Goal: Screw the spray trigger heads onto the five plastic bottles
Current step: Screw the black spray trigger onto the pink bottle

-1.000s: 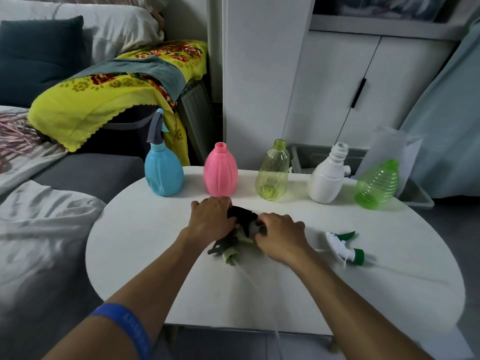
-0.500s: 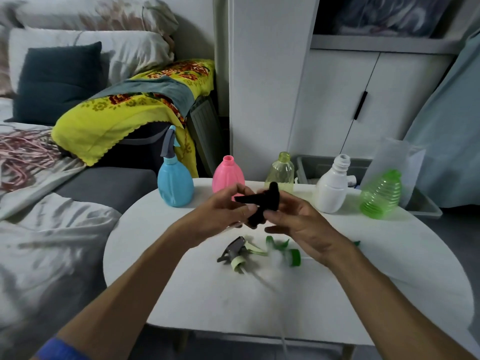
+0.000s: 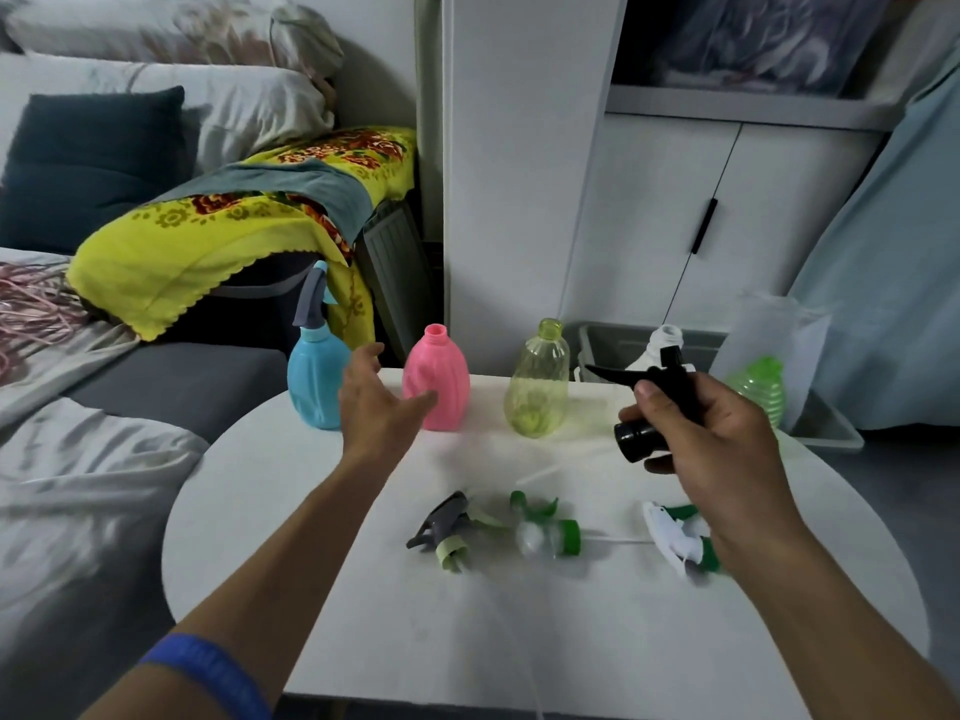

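Five bottles stand in a row at the back of the white table (image 3: 363, 641): a blue bottle (image 3: 314, 387) with a grey trigger head on it, then an open-necked pink bottle (image 3: 441, 379), a yellow-green bottle (image 3: 537, 389), a white bottle (image 3: 662, 345) and a green bottle (image 3: 758, 384). My right hand (image 3: 711, 433) grips a black trigger head (image 3: 652, 407) above the table, in front of the white bottle. My left hand (image 3: 376, 402) is open, fingers spread, just left of the pink bottle. Three loose heads lie on the table: a grey-and-lime head (image 3: 444, 532), a clear-and-green head (image 3: 545, 530), a white-and-green head (image 3: 675, 537).
A sofa with grey bedding (image 3: 78, 485) borders the table on the left. Behind the bottles stand a white cabinet (image 3: 519, 200) and a grey bin (image 3: 613, 345). A clear plastic bag (image 3: 769, 330) sits behind the green bottle.
Both hands lifted the black trigger head off the pile. My left hand has let go and moved left toward the pink bottle; my right hand carried the head to the right.
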Motion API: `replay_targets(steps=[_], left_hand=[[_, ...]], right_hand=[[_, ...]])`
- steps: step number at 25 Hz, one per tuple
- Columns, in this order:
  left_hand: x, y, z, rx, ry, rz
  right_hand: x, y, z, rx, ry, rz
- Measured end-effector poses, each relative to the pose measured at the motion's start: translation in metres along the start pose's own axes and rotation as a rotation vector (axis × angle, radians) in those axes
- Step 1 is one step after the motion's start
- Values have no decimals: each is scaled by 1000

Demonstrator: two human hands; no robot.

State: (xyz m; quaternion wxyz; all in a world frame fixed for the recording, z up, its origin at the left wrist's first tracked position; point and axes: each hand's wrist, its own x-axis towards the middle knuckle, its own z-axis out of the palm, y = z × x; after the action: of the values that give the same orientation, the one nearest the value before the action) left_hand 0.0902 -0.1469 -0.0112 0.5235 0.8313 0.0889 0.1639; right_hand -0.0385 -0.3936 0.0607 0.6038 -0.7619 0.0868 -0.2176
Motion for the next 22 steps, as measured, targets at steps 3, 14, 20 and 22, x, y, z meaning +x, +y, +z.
replay_targets(steps=[3,14,20,22], left_hand=[[5,-20,31,128,-60,9],[15,-36,56,-16,-15,-71],[-9,-10,26,43,-127,164],[-19,4,8,40,-199,256]], right_hand=[[-3,3,-3,-152,21,-64],[1,14,-12,105,-171,211],[3,6,-23,285,-148,207],[2,-3,-24,329,-128,163]])
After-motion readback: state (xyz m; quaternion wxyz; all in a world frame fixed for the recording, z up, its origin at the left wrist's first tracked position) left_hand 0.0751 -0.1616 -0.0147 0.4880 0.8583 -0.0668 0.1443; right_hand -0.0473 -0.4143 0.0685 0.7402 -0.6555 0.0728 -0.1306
